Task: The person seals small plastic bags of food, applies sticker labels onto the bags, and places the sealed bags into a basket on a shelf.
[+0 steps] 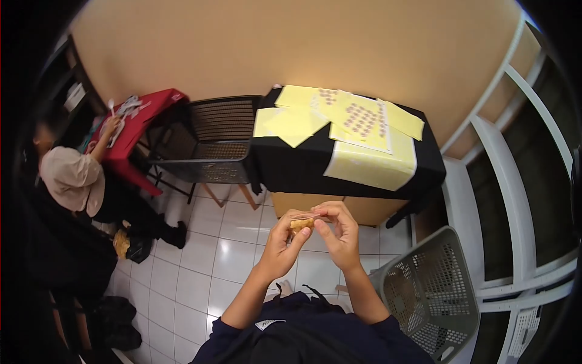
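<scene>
In front of my body, both hands are raised together above the tiled floor. My left hand (282,244) is closed round a small golden-brown piece (301,224) that looks like a snack in clear wrapping; its exact kind is hard to make out. On the piece's other side, my right hand (340,235) pinches the thin, see-through film (310,215) at its top edge with thumb and fingers. Beyond them, a black-covered table (291,161) bears several yellow sheets (297,125), some with rows of small round brownish stickers or prints (362,118).
A black basket (209,164) stands left of the table, and a grey perforated basket (433,291) is close on my right beside white shelving (506,158). At far left, a person (73,176) works at a red-covered table (142,136). A dark bag (140,247) lies near them.
</scene>
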Demonstrator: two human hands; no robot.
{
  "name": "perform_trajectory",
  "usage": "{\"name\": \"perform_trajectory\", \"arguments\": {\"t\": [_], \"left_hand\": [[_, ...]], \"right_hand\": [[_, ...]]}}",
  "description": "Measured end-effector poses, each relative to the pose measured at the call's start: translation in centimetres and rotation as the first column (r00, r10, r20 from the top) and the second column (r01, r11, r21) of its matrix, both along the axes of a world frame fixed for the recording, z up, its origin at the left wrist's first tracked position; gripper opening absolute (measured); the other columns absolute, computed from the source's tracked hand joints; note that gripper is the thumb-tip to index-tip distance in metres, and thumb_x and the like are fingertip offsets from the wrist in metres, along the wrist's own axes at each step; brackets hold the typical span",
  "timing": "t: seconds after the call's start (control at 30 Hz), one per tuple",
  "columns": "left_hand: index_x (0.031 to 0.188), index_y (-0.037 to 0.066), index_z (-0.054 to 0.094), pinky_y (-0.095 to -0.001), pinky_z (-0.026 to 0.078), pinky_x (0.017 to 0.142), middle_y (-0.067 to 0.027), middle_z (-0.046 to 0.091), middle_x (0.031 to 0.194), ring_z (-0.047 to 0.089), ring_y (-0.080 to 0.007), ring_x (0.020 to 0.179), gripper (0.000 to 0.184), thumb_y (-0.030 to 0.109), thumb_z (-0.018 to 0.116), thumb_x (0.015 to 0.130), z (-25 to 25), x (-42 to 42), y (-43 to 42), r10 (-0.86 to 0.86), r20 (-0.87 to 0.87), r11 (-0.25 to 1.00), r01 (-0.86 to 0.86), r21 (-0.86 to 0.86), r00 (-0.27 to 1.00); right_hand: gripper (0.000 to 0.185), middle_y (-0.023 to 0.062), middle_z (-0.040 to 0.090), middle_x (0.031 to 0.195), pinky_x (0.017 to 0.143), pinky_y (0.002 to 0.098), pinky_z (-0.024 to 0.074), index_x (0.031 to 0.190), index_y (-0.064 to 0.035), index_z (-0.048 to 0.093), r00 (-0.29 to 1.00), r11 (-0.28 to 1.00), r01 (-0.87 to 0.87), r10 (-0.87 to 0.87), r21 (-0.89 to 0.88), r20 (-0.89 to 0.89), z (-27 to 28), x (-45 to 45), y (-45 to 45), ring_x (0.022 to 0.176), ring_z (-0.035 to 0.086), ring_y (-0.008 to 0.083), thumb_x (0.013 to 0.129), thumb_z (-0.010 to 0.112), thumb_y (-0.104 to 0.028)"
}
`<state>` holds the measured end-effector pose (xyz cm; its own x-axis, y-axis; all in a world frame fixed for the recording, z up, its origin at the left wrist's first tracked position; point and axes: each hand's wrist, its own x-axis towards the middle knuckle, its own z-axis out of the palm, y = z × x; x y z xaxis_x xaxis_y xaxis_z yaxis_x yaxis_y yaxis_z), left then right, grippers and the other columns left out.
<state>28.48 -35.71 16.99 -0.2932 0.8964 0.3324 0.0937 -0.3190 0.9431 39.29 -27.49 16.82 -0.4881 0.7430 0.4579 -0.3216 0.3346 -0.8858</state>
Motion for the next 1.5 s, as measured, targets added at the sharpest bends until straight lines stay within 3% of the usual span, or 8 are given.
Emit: {"name": "perform_trajectory", "arguments": {"t": [0.23,0.3,0.47,0.53,0.93,1.2,1.27,1.5], "left_hand": [[0.099,0.001,0.051,-0.0229,0.039,0.069,-0.0077,0.052,0.091,0.049,-0.0119,0.079,0.019,0.007,0.049,0.082,0.6,-5.6,0.0,0.116,0.148,0.992,-0.123,0.034,0.982],[0.089,0.001,0.053,-0.0232,0.040,0.067,-0.0071,0.053,0.086,0.049,-0.0125,0.076,0.011,0.005,0.051,0.080,0.3,-7.6,1.6,0.363,0.044,0.912,-0.365,0.185,0.931],[0.082,0.002,0.050,-0.0245,0.039,0.074,-0.0060,0.049,0.087,0.048,-0.0115,0.082,0.002,0.003,0.050,0.081,-2.0,-13.2,4.6,0.341,-0.001,0.937,-0.339,0.084,0.940],[0.080,0.001,0.053,-0.0228,0.040,0.064,-0.0063,0.053,0.083,0.048,-0.0116,0.073,0.004,0.004,0.055,0.078,-2.8,-15.0,6.4,0.389,0.011,0.913,-0.387,0.126,0.921],[0.077,0.001,0.053,-0.0218,0.040,0.059,-0.0064,0.054,0.078,0.049,-0.0109,0.067,0.004,0.002,0.057,0.076,-2.2,-24.4,18.2,0.567,-0.117,0.823,-0.555,0.122,0.816],[0.076,0.001,0.054,-0.0219,0.038,0.058,-0.0062,0.055,0.076,0.048,-0.0114,0.065,0.004,0.002,0.057,0.075,-2.7,-27.5,22.1,0.547,-0.157,0.837,-0.530,0.138,0.822],[0.075,0.001,0.054,-0.0224,0.038,0.058,-0.0061,0.055,0.078,0.048,-0.0111,0.067,0.003,0.002,0.057,0.075,-3.2,-28.3,22.8,0.485,-0.016,0.873,-0.483,0.066,0.874],[0.104,0.002,0.042,-0.0213,0.039,0.062,-0.0053,0.056,0.084,0.052,-0.0093,0.077,0.036,0.001,0.061,0.073,-3.2,-31.0,24.1,0.360,0.031,0.929,-0.361,0.085,0.933]], "right_hand": [[0.008,0.0093,0.053,0.089,0.073,0.0252,0.0437,0.083,0.0015,0.057,0.996,0.996,-0.084,0.084,0.017,-0.037,0.4,-6.8,0.2,0.082,0.054,0.0154,0.076,0.058,-0.002],[0.007,0.0083,0.053,0.088,0.071,0.0237,0.0447,0.083,0.0017,0.057,0.991,0.992,-0.118,0.114,-0.054,-0.067,0.4,-8.3,1.3,0.081,0.053,0.0136,0.077,0.057,-0.002],[0.004,0.0052,0.050,0.084,0.066,0.0212,0.0444,0.080,0.0028,0.054,0.991,0.982,-0.136,0.137,-0.128,-0.004,-1.0,-12.8,5.3,0.077,0.051,0.0086,0.079,0.054,-0.001],[0.004,0.0049,0.050,0.084,0.065,0.0206,0.0432,0.080,0.0029,0.054,0.985,0.974,-0.170,0.169,-0.150,-0.022,-1.9,-15.0,7.2,0.074,0.050,0.0080,0.079,0.054,-0.001],[0.007,0.0056,0.050,0.084,0.064,0.0213,0.0408,0.082,0.0011,0.054,0.936,0.920,-0.349,0.351,-0.176,-0.022,-2.4,-26.3,19.9,0.075,0.049,0.0099,0.077,0.057,-0.002],[0.006,0.0072,0.054,0.082,0.059,0.0210,0.0437,0.081,0.0012,0.056,0.968,0.963,-0.236,0.245,-0.127,0.061,-2.6,-28.9,23.6,0.072,0.053,0.0108,0.077,0.058,-0.004],[0.007,0.0074,0.055,0.082,0.059,0.0203,0.0440,0.081,0.0015,0.056,0.970,0.964,-0.226,0.236,-0.141,0.061,-2.6,-29.6,24.1,0.071,0.054,0.0104,0.077,0.058,-0.004],[0.007,0.0067,0.055,0.082,0.058,0.0206,0.0446,0.080,0.0020,0.056,0.981,0.971,-0.173,0.184,-0.166,0.053,-2.8,-31.9,24.3,0.070,0.054,0.0099,0.078,0.057,-0.004]]}}
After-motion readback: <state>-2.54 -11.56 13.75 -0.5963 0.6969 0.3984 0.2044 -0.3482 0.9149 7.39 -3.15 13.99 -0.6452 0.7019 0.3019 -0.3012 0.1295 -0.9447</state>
